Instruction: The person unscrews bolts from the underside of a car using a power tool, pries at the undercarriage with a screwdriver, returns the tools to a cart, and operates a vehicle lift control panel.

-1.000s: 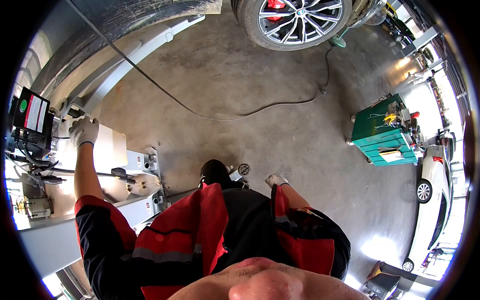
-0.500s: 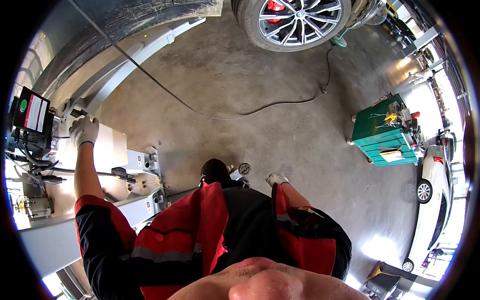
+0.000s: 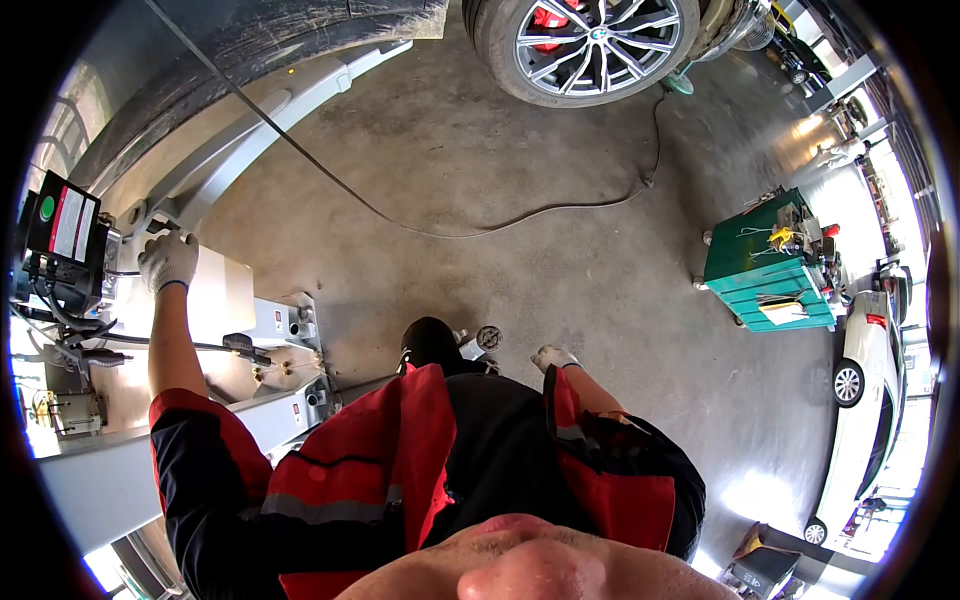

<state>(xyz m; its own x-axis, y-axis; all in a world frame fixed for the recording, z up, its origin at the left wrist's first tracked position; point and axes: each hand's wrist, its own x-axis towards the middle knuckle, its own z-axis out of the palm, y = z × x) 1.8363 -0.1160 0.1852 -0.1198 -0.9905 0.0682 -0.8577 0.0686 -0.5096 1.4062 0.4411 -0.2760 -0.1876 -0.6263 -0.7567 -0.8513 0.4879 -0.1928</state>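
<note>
My left hand [image 3: 168,262], in a pale knit glove, is at the top of a white box [image 3: 218,290] on the lift post. Its fingers curl over the far edge, beside a small dark handle [image 3: 157,226]; what lies under them is hidden. Left of it is a black control unit [image 3: 66,228] with a green round button and a red-and-white label. My right hand [image 3: 555,357], also gloved, hangs low by my side above the floor. No object shows in it, and its fingers are too foreshortened to read. Ahead is a raised car, with its wheel [image 3: 598,50] and dirty underside edge [image 3: 300,32] visible.
A grey lift arm [image 3: 250,140] reaches under the car. One dark hose [image 3: 480,235] crosses the concrete floor. To the right stands a green tool cart [image 3: 755,265] loaded with tools, with a white car [image 3: 860,400] beyond. Cables [image 3: 170,345] run along the post.
The car's wheel and lower edge, along with the lift arm, have shifted slightly downward in view. Both my hands stay where they were.
</note>
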